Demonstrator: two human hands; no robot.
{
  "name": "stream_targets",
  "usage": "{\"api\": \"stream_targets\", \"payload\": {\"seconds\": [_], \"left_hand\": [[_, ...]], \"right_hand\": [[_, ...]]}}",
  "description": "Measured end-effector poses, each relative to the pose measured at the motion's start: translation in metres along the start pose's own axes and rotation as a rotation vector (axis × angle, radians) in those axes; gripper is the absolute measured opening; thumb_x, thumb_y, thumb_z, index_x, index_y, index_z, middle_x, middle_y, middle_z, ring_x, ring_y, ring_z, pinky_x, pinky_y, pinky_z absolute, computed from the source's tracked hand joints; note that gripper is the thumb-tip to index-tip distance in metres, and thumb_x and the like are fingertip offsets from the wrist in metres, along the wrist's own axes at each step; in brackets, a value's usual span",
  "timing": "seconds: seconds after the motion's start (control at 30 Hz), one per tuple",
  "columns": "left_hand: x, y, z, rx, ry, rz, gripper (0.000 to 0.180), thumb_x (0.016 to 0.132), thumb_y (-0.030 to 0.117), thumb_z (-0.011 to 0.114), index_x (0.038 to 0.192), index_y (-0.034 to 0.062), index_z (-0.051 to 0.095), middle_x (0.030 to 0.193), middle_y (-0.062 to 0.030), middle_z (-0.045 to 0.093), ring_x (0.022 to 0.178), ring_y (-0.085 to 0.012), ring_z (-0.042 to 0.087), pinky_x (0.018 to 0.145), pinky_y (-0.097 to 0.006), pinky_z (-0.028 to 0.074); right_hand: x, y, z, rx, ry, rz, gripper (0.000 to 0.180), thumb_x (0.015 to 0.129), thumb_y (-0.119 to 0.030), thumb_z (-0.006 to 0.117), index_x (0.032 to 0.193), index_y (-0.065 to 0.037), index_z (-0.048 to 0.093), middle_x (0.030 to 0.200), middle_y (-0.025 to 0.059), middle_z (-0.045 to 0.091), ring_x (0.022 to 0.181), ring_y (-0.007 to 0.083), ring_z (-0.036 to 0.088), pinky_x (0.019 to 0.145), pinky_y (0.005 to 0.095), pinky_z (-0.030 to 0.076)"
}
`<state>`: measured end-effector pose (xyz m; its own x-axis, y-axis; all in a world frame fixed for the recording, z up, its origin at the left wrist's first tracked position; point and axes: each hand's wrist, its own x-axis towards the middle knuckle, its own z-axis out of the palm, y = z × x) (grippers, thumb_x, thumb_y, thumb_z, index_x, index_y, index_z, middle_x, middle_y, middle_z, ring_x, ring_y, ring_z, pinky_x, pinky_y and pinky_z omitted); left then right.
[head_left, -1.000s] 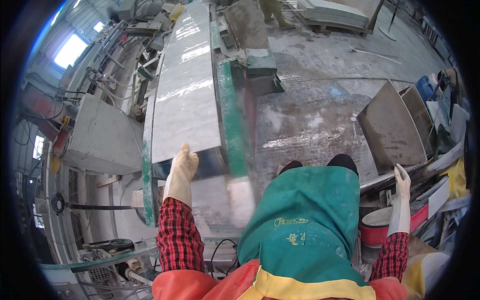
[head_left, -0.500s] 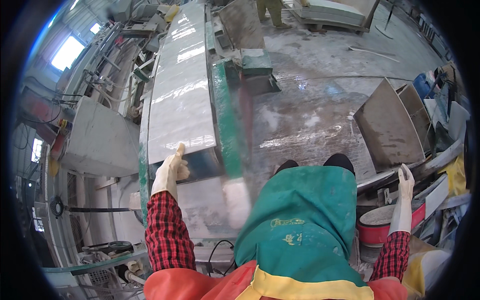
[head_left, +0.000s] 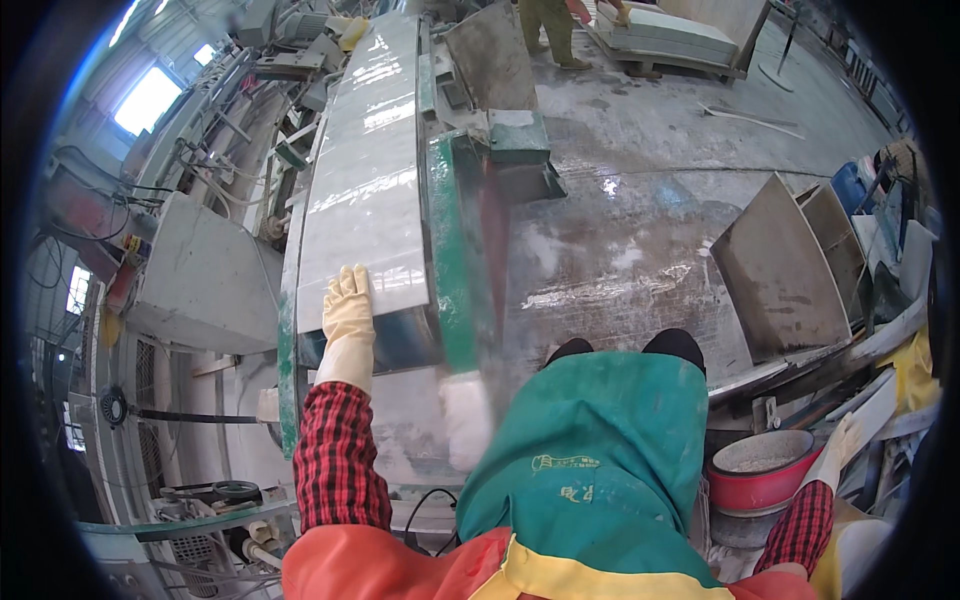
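Observation:
My left hand (head_left: 348, 300), in a cream rubber glove, rests with outstretched fingers on the near end of a long, wet, pale stone slab (head_left: 365, 195). The slab lies lengthwise on a green-edged machine bed (head_left: 455, 260) running away from me. Far out to the right, my gloved right hand (head_left: 846, 440) reaches past a red bucket (head_left: 765, 470). Its fingers are stretched out against a white flat strip (head_left: 872, 408); whether they touch it is hard to tell. A grey-white material fills the bucket. My green apron (head_left: 600, 440) covers my lap.
Brown boards (head_left: 780, 270) lean on the right above the wet floor (head_left: 620, 220). A large pale block (head_left: 205, 275) stands left of the machine bed. At the back, another person's legs (head_left: 550, 30) are beside a stack of slabs (head_left: 670, 35).
My left hand has flattened onto the slab's end from a thumb-up pose. My right hand has moved down and outward, from above the bucket's rim to the white strip.

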<state>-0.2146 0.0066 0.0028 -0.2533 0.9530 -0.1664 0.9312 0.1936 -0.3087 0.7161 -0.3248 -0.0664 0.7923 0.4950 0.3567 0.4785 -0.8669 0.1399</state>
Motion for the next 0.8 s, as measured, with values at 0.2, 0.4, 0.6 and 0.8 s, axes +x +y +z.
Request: {"api": "stream_targets", "payload": {"seconds": [0.2,0.4,0.6,0.8], "left_hand": [[0.014,0.003,0.001,-0.079,-0.090,-0.086,0.104,0.070,-0.008,0.068,0.153,0.0181,0.011,0.159,-0.0107,0.016,0.143,-0.0365,0.026,0.115,-0.041,0.031],[0.021,0.007,-0.005,-0.041,-0.101,-0.057,0.100,0.074,-0.001,0.070,0.153,0.0175,0.012,0.160,-0.0105,0.017,0.142,-0.0386,0.027,0.115,-0.042,0.031],[0.020,0.009,-0.013,-0.075,-0.179,-0.065,0.100,0.075,-0.007,0.065,0.154,0.0202,0.009,0.160,-0.0094,0.013,0.144,-0.0361,0.023,0.117,-0.039,0.029],[0.034,0.004,-0.014,-0.131,-0.270,-0.028,0.102,0.077,-0.010,0.060,0.154,0.0245,0.003,0.161,-0.0087,0.009,0.145,-0.0360,0.020,0.118,-0.041,0.027]], "right_hand": [[-0.015,-0.022,-0.008,0.003,-0.031,-0.016,0.067,0.099,-0.050,0.034,0.137,0.004,0.045,0.141,0.0244,0.044,0.132,0.0375,0.040,0.111,0.0424,0.029],[-0.019,-0.002,0.002,0.006,0.009,-0.039,0.067,0.100,-0.049,0.033,0.139,0.004,0.043,0.143,0.0240,0.042,0.134,0.0364,0.038,0.112,0.0422,0.027],[-0.023,-0.004,-0.001,-0.014,-0.001,-0.037,0.064,0.100,-0.047,0.035,0.138,0.004,0.044,0.143,0.0245,0.043,0.133,0.0375,0.038,0.113,0.0429,0.027],[-0.026,-0.025,-0.042,0.098,-0.158,0.039,0.060,0.099,-0.046,0.038,0.134,0.001,0.050,0.135,0.0231,0.051,0.124,0.0369,0.048,0.106,0.0420,0.036]]}}
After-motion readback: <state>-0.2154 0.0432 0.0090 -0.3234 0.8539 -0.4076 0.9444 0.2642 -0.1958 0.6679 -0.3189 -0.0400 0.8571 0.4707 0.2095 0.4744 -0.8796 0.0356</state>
